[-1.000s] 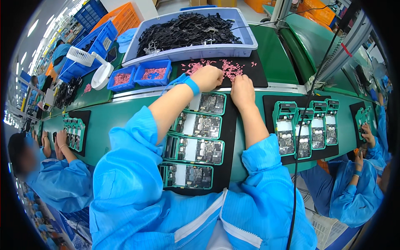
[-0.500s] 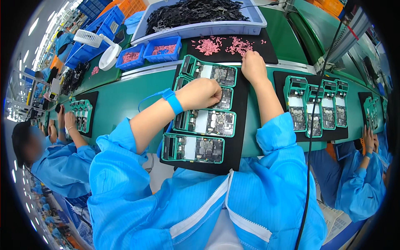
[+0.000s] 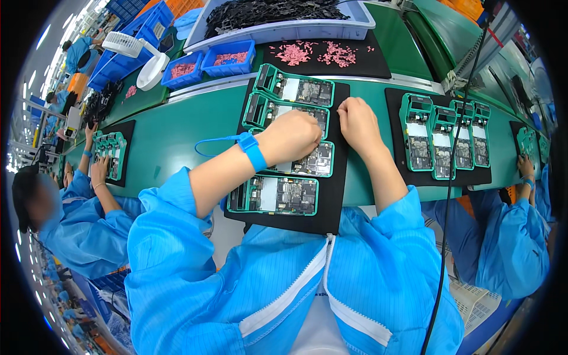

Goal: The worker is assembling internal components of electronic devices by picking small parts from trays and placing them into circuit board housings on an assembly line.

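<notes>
Several green-framed device housings with exposed circuit boards (image 3: 293, 195) lie in a column on a black mat (image 3: 331, 216) before me. My left hand (image 3: 291, 137), wearing a blue wrist strap (image 3: 251, 151), rests over the second and third housings. Its fingers are curled together at the right end of the third board (image 3: 319, 161); their tips and anything in them are hidden. Just right of the second housing (image 3: 322, 117), at the mat's edge, my right hand (image 3: 359, 123) is closed in a pinch. Whatever it pinches is too small to make out.
Small pink pieces (image 3: 340, 54) lie in piles on a black pad (image 3: 370, 65). Two blue bins (image 3: 228, 62) hold more, beside a white fan (image 3: 155, 70). Behind stands a large tub (image 3: 278, 31) of black parts. More housings (image 3: 442, 139) lie right, under a hanging cable (image 3: 451, 171). Co-workers sit both sides.
My right hand has come back from the pink pieces toward the housings. My left hand has shifted slightly down and right, from the second housing toward the third.
</notes>
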